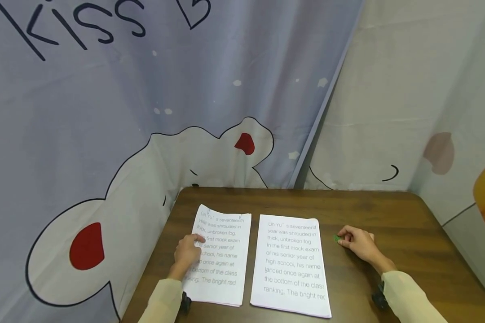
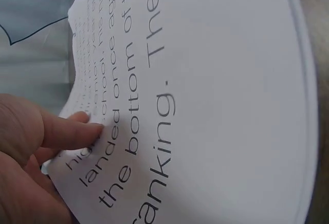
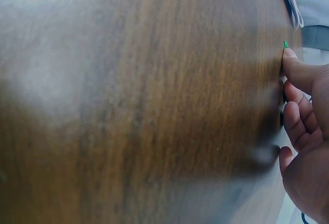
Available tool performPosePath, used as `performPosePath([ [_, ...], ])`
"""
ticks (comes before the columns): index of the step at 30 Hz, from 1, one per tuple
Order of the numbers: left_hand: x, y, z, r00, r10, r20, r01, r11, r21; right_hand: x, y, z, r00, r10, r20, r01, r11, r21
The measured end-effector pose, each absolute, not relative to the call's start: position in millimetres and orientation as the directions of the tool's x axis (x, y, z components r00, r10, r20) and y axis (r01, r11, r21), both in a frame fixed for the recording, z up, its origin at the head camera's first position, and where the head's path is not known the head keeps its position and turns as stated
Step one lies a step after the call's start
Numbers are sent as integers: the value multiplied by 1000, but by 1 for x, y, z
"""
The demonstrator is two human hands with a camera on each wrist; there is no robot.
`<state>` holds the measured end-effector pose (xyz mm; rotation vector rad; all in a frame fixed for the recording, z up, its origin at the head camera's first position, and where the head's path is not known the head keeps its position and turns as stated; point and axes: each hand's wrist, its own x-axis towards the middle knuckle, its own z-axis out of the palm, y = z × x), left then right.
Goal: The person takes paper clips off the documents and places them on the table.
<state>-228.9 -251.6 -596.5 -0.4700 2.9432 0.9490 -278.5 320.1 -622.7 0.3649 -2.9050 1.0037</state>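
On the left of the table lies a stack of printed sheets point(image 1: 222, 269). My left hand point(image 1: 187, 251) holds this stack by its left edge; in the left wrist view the thumb point(image 2: 77, 134) lies over the print while the other fingers are partly hidden at the edge. Small dark clips show at the stack's top edge, too small to make out well. Right of the second stack, my right hand point(image 1: 357, 242) pinches a small green paper clip point(image 1: 337, 238) between thumb and fingertips, low over the table. Only a thin green loop of the clip point(image 3: 286, 44) shows in the right wrist view.
A second stack of printed sheets point(image 1: 287, 300) lies flat between the hands. The brown wooden table point(image 1: 420, 251) ends at a printed blue and white curtain point(image 1: 210, 166) behind, with pale fabric point(image 1: 388, 112) on the right.
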Motion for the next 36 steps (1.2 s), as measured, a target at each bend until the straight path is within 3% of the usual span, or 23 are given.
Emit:
performPosePath([
  [8, -227, -254, -599, -984, -179, 8, -128, 734, 667, -280, 323, -624, -968, -205, 142, -249, 764, -595],
  [15, -222, -257, -603, -991, -134, 27, -62, 613, 788, -280, 324, -624, -969, -204, 137, -245, 765, -596],
  [29, -209, -274, -595, -997, -64, -43, -65, 403, 913, -281, 320, -622, -965, -227, 129, -259, 780, -570],
  [36, -205, -276, -590, -999, -13, -32, -34, 361, 932, -279, 320, -623, -968, -226, 112, -249, 779, -575],
])
